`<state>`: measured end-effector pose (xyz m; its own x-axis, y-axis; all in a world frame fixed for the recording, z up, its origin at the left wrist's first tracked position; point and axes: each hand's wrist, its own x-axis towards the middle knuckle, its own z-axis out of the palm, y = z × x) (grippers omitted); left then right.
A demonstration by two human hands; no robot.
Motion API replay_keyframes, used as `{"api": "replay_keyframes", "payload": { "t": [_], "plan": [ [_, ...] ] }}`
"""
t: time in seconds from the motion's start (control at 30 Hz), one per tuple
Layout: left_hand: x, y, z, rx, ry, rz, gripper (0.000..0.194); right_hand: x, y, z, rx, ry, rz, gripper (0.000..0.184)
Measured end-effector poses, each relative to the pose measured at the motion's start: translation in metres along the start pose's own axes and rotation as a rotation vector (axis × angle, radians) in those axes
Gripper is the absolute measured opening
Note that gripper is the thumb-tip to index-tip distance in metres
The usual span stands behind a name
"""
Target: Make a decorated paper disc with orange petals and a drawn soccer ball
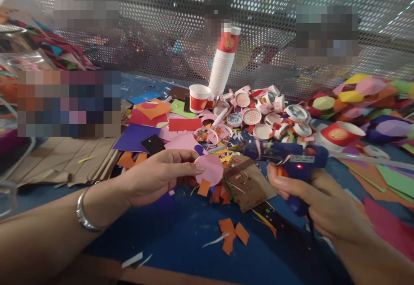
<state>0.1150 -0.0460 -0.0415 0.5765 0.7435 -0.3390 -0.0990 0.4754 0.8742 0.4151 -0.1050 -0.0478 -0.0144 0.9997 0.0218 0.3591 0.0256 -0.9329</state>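
Between thumb and fingers, my left hand (164, 175) pinches a pink paper circle (211, 169). A small orange paper piece (204, 187) shows at the circle's lower edge; whether it is stuck on, I cannot tell. My right hand (323, 203) grips a blue hot glue gun (291, 158) with a red light lit on its side. Its nozzle points left, above and to the right of the circle, apart from it. A clear glue stick (365, 161) sticks out of its back. Below lies a stained cardboard piece (250, 186). Several orange paper scraps (228, 229) lie on the blue table (181, 242) nearer to me.
A tall stack of paper cups (222, 67) stands behind a single red and white cup (199, 99). Cut cup bottoms (252, 117) are heaped beside them. Corrugated cardboard (67, 160) lies left, coloured paper shapes (359, 91) right. A perforated metal screen (155, 26) rises behind.
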Motion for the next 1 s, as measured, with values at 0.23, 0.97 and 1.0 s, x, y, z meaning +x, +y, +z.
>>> {"api": "replay_keyframes", "payload": {
  "t": [0.23, 0.97, 1.0],
  "plan": [
    [0.001, -0.001, 0.0, 0.043, -0.019, -0.026, 0.022, -0.003, -0.006, 0.006, -0.317, -0.007, -0.257, 0.028],
    [-0.001, -0.002, -0.001, 0.241, -0.019, -0.016, 0.033, -0.008, 0.004, 0.005, -0.615, -0.061, -0.414, 0.027],
    [-0.002, -0.002, -0.002, 0.255, -0.011, -0.018, 0.033, -0.009, 0.004, 0.005, -0.608, -0.068, -0.401, 0.027]
  ]
}}
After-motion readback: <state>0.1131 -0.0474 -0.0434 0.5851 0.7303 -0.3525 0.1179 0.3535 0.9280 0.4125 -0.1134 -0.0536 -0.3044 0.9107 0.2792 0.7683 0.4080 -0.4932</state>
